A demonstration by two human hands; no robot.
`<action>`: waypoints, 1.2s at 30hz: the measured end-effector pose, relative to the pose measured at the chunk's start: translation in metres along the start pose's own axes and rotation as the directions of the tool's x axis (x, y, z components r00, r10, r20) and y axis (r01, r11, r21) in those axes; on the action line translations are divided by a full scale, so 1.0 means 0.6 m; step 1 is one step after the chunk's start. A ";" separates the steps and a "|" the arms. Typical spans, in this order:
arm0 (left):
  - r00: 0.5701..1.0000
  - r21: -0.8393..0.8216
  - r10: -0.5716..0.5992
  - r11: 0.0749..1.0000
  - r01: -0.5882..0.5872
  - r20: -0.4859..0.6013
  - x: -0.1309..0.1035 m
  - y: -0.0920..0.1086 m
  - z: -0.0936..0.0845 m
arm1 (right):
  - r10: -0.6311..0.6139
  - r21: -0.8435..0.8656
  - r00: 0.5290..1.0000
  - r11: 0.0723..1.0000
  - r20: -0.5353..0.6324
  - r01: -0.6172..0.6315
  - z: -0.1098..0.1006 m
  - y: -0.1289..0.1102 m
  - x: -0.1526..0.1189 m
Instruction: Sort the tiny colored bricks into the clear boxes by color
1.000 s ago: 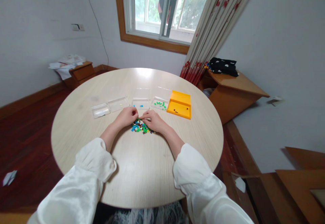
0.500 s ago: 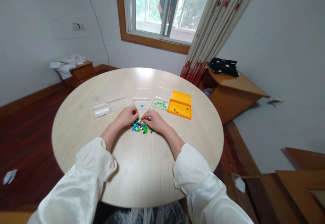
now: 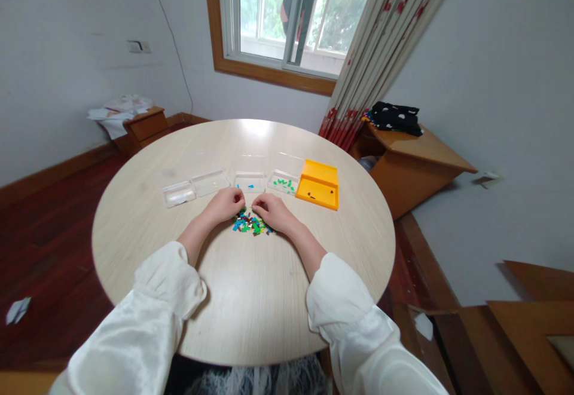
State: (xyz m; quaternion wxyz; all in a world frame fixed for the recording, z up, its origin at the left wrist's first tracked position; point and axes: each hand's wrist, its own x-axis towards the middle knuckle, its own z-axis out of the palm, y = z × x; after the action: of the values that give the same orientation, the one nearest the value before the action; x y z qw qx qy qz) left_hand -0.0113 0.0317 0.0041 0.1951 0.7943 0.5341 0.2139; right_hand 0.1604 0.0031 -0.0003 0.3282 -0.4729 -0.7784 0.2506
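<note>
A heap of small building bricks (image 3: 250, 223) in green, blue, brown, white and yellow lies on the round table. At its far left edge is my left hand (image 3: 228, 202), fingers curled and pinched together. My right hand (image 3: 269, 211) bends over the heap's right side with thumb and fingertips closed. Anything between the fingertips of either hand is too small to make out. Just beyond my hands stand a clear box (image 3: 249, 174) with a few blue pieces, a clear box (image 3: 271, 189) with green pieces and an open yellow box (image 3: 329, 204) with a few dark pieces.
On the left stand a clear box (image 3: 167, 198) holding whitish contents and a clear tray (image 3: 197, 189) with a few pale pieces. The round table (image 3: 251, 299) fills the middle. A wooden cabinet (image 3: 403, 168) with dark cloth (image 3: 397, 118) stands beyond its right edge.
My right hand has shifted slightly to the right, and its fingers have drawn closer together. My left hand stays almost in the same place.
</note>
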 end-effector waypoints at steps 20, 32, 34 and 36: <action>1.000 -0.017 0.010 1.000 -0.010 -0.015 -0.001 -0.003 0.001 | 0.072 0.193 0.959 0.981 -0.275 -0.019 0.001 0.018 0.010; 1.000 -0.027 0.011 1.000 -0.011 -0.012 -0.001 -0.003 0.000 | 0.039 0.168 0.952 0.986 -0.304 0.014 0.000 0.022 0.011; 1.000 -0.026 0.009 1.000 -0.009 -0.006 -0.001 -0.004 0.001 | 0.036 0.172 0.952 0.985 -0.305 0.017 -0.001 0.021 0.010; 1.000 -0.028 0.009 1.000 -0.009 -0.001 -0.001 -0.003 0.001 | 0.040 0.182 0.952 0.983 -0.303 0.017 -0.001 0.021 0.010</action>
State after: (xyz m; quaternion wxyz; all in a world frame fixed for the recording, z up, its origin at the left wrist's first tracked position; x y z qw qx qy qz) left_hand -0.0128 0.0321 0.0026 0.2048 0.7937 0.5277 0.2227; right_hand 0.1659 0.0139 -0.0068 0.4850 -0.4783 -0.6893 0.2467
